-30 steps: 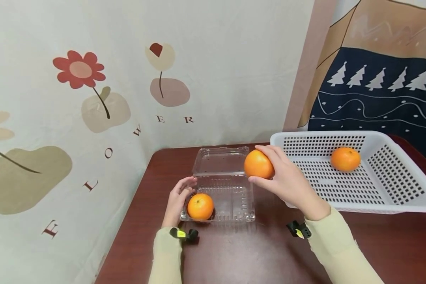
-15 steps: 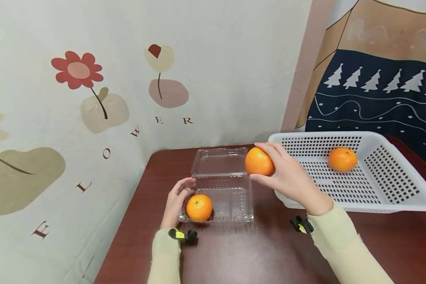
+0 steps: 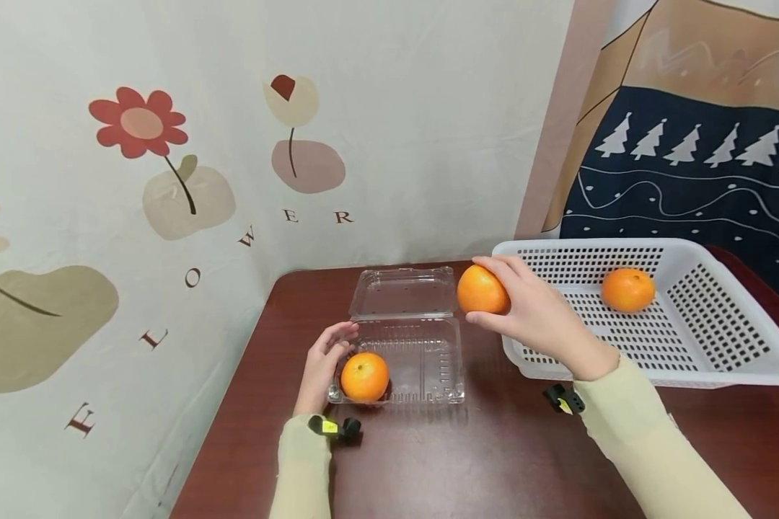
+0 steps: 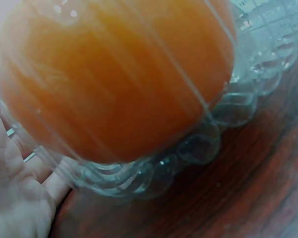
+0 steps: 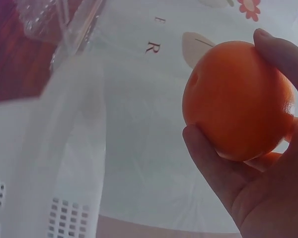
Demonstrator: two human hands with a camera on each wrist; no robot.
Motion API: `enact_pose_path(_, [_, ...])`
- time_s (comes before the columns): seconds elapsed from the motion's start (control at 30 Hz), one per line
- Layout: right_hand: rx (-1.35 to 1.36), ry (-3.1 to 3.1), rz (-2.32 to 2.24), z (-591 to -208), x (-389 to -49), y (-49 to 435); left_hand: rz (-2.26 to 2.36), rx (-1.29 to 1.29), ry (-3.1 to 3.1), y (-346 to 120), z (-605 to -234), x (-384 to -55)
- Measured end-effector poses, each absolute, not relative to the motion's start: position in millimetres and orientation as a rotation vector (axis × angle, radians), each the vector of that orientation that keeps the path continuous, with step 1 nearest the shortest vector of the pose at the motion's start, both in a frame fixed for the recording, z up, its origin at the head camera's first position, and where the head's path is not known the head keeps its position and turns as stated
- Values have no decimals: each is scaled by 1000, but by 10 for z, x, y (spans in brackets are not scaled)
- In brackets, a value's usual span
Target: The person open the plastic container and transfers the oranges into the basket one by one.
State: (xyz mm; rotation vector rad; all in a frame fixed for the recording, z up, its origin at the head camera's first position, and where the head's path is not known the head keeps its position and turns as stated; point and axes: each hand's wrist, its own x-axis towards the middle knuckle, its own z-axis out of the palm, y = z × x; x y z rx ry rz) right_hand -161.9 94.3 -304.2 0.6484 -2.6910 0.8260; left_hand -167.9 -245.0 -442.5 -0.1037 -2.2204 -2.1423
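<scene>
My right hand (image 3: 542,321) grips an orange (image 3: 480,290) between thumb and fingers, raised near the left rim of a white basket. The right wrist view shows this orange (image 5: 236,99) whole, fingertips and thumb on opposite sides. My left hand (image 3: 318,367) rests at the left wall of a clear plastic clamshell box (image 3: 431,367), its fingers loosely bent along the side. A second orange (image 3: 365,376) sits in the box's front left corner. In the left wrist view that orange (image 4: 119,79) fills much of the picture behind the clear wall, with the palm (image 4: 17,193) beside it.
The box's lid (image 3: 402,294) lies folded back toward the wall. A white perforated basket (image 3: 730,376) stands on the right with one orange (image 3: 628,290) inside. The dark red-brown table (image 3: 415,468) meets a printed wall cloth (image 3: 415,144) at its far edge.
My right hand has shifted slightly right and up, away from the box, with the orange still in its grip. The left hand and the box have stayed put.
</scene>
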Motion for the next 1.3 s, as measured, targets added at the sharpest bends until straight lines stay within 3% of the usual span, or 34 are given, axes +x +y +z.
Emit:
enact_pose_path(0.3, [690, -2688, 748, -2959, -1660, 1034, -2112, -116, -2214, -2489, -4567, -1752])
enact_pose_path(1.3, [680, -2780, 697, -2894, -1771, 1222, -2136, -101, -2218, -2484, -4525, -1730])
